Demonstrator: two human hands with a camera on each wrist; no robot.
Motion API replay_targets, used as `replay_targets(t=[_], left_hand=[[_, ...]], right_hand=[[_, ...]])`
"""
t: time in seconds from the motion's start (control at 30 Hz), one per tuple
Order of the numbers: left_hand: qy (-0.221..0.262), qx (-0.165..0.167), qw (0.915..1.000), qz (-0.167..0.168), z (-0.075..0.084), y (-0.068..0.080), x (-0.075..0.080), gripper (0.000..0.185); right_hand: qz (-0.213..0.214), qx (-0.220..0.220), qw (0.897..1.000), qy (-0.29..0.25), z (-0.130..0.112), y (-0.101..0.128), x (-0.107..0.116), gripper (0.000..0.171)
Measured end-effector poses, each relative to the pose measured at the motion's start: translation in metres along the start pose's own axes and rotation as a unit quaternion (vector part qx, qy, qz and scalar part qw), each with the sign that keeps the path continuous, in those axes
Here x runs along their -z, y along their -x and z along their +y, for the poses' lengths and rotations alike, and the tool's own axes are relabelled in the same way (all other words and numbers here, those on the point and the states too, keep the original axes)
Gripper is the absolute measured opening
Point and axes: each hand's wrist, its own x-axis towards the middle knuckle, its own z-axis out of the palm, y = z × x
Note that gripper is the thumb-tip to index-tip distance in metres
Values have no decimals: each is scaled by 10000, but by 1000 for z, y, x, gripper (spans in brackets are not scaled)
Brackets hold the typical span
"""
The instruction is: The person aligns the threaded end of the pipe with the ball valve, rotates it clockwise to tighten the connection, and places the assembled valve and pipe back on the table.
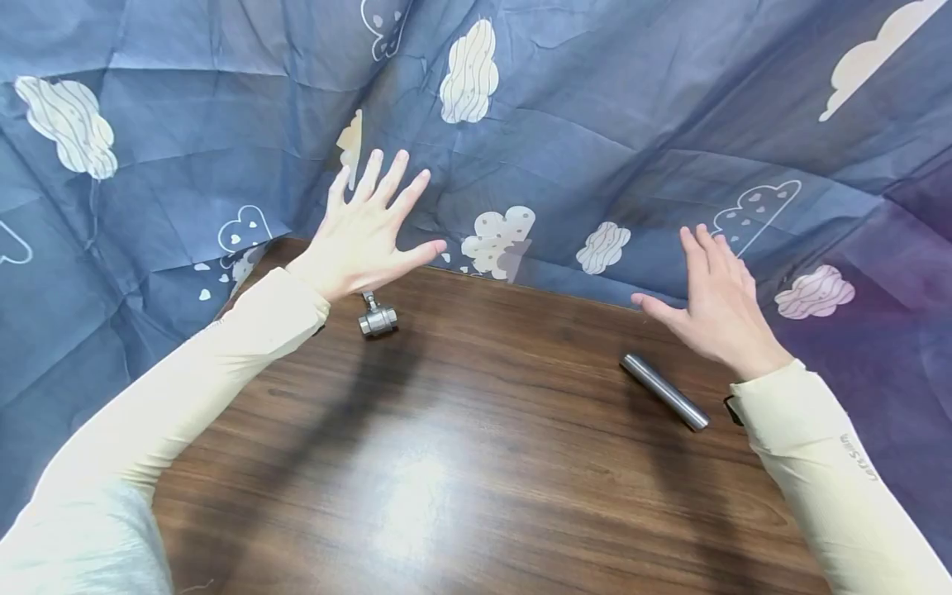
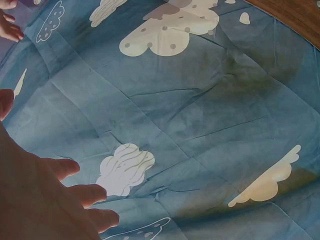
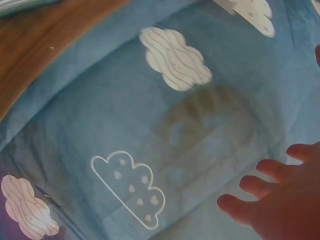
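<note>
The small silver metal valve fitting with a short stem lies on the dark brown wooden table, near its far left edge and just below the heel of the left hand. The smooth grey metal cylinder rod lies at a slant near the far right edge, just beside the right wrist. The two pieces are well apart, with bare wood between them.

Both hands are raised, palms forward, toward the blue cloud-printed cloth backdrop. The left hand's fingers are straight and spread apart, holding nothing. The right hand is likewise flat, its fingers straight and close together with the thumb out to the side, and it grips nothing. Whether the fingertips touch the cloth cannot be told, though both wrist views show faint hand shadows on it.

The likeliest trouble comes from the cream sleeves. Either forearm sits close above a piece, and a lowered wrist could nudge it. The rod is round and would probably roll, and it lies near the table's edge where the cloth drops away. The valve fitting, lumpier, would likely only skid. Pressing on the loose cloth could also drag its folds onto the table and push either piece.
</note>
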Motion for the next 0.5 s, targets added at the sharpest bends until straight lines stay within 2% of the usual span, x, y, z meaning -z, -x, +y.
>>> replay_targets(t=[0.23,0.5], left_hand=[[-311,-183,9988,334,1,2,5,86],[-155,-186,9988,425,-2,5,7,85]], right_hand=[[253,29,9992,-311,-1,-4,15,97],[222,76,9992,-329,5,-1,14,91]])
